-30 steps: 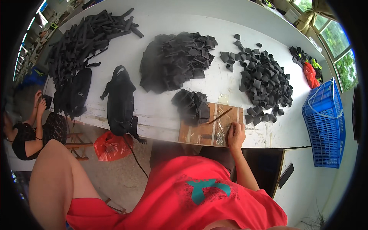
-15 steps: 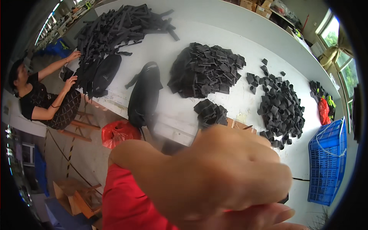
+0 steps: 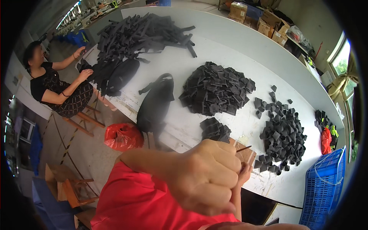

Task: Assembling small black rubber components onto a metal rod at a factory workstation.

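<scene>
A left hand, curled into a loose fist close to the camera with nothing visible inside, hides much of the right hand. The right fingers pinch a thin brown stick (perhaps a brush) over a cardboard pad at the white table's near edge, beside a small stack of black pieces.

Long white worktable, daylit window
</scene>
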### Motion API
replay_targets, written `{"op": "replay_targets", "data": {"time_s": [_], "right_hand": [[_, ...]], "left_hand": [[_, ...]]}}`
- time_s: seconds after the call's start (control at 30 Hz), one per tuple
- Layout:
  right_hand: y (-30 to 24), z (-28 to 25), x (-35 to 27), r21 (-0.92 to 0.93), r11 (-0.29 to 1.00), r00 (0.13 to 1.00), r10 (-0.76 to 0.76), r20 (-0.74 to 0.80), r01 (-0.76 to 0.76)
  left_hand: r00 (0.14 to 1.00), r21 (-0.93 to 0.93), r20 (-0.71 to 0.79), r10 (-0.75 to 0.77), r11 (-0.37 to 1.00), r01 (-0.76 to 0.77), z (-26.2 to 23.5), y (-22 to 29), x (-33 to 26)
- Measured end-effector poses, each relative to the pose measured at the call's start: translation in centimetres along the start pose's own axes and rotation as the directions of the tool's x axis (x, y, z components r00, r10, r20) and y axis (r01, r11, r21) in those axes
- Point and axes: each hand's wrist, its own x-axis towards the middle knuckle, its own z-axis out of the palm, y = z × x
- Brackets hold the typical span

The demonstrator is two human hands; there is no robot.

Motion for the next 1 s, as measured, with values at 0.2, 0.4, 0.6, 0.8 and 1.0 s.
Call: {"op": "replay_targets", "data": {"time_s": [0.2,0.4,0.6,0.8,1.0], "right_hand": [[-0.8,-0.6,0.2,-0.019,0.999,0.999,0.036,-0.001,-0.036],[-1.1,-0.2,0.9,-0.014,1.0,0.999,-0.021,-0.046,0.021],[-1.4,-0.1,1.0,-0.06,0.998,0.999,0.016,-0.04,-0.018],[-1.5,-0.3,1.2,-0.08,0.997,1.0,0.018,-0.016,-0.019],[-1.4,-0.2,1.2,-0.067,0.997,0.999,0.034,-0.012,-0.034]], "left_hand": [[0.912,-0.283,0.351,-0.211,0.905,0.318,7.8,1.0,-5.7],[0.766,-0.408,0.632,-0.121,0.788,0.461,5.8,1.7,-6.0],[0.935,-0.918,0.356,0.004,0.189,0.349,3.2,-2.1,-8.5],[0.13,-0.172,-0.334,-0.934,0.196,0.965,7.0,-12.0,-19.0],[0.396,0.225,-0.483,-0.781,0.326,0.918,9.9,-17.6,-21.5]]}}
